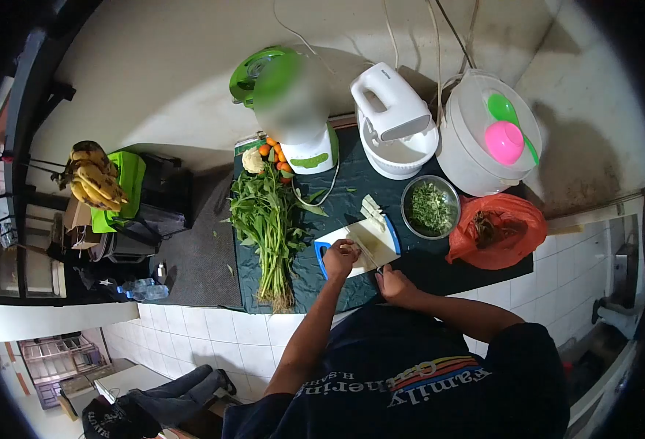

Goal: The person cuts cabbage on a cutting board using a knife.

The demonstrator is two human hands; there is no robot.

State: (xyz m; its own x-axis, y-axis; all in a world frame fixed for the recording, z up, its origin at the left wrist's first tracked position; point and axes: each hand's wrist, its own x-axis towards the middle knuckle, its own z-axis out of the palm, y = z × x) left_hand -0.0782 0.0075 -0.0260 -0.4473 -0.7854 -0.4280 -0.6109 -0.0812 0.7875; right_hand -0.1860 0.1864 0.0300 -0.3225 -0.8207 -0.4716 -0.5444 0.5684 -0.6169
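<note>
Plainly, the right hand (395, 286) grips a knife (370, 256) over the cutting board (387, 249); what the curled left hand (341, 257) grasps, I cannot tell.

Open over the dark cloth (346, 208) between leafy bunch (265, 234) and cutting board (385, 247), though crossed farther back by a pale cord (328, 196). Passable, narrowly, between cutting board and metal bowl (406, 212); wider across the dark cloth between metal bowl and right forearm (469, 313), short of the red bag (516, 238). Walled off at the back by blender (313, 152), mixer (403, 106) and large white container (469, 157). Obstructed on the cutting board by pale stalk pieces (372, 210) at the far edge and, toward the middle, by a knife (367, 253) in the right hand (397, 285), with left hand (341, 257) just beside. Barred leftward by the leafy bunch.
</note>
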